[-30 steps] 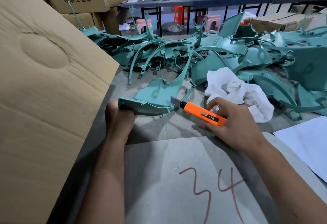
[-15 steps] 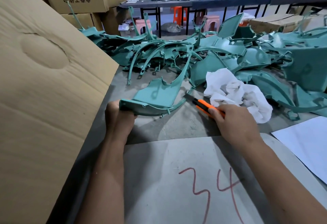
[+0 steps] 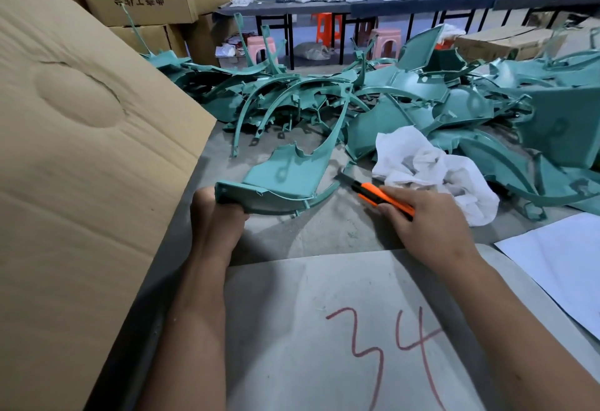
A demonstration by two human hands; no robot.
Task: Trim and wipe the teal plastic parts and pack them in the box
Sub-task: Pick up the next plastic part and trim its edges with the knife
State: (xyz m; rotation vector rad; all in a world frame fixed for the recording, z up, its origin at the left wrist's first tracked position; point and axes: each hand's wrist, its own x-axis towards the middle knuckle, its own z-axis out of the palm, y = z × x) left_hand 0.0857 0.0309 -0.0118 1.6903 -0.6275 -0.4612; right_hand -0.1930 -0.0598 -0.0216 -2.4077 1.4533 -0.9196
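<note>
1. The left hand, at centre-left of the frame, gripped the near end of a teal plastic part, fingers curled under its flanged edge. The part rested partly on the grey desk, its long curved arm reaching up toward the pile of teal parts across the upper middle and right.
2. The right hand was closed round an orange utility knife, the blade tip lying near the part's right-hand rim.
3. The chief risk I judged was a slip: the rim is thin and curved, so the blade could skate off and gouge the visible face, or run toward the left hand holding the same piece.
4. The part was held at one end only; pressure from the knife could make it pivot or flex, spoiling the cut.
5. The white cloth lay just behind the knife hand; it could snag the blade.
6. The cardboard box filled the left of the frame, its inside hidden, so I cannot tell how full it was.
</note>
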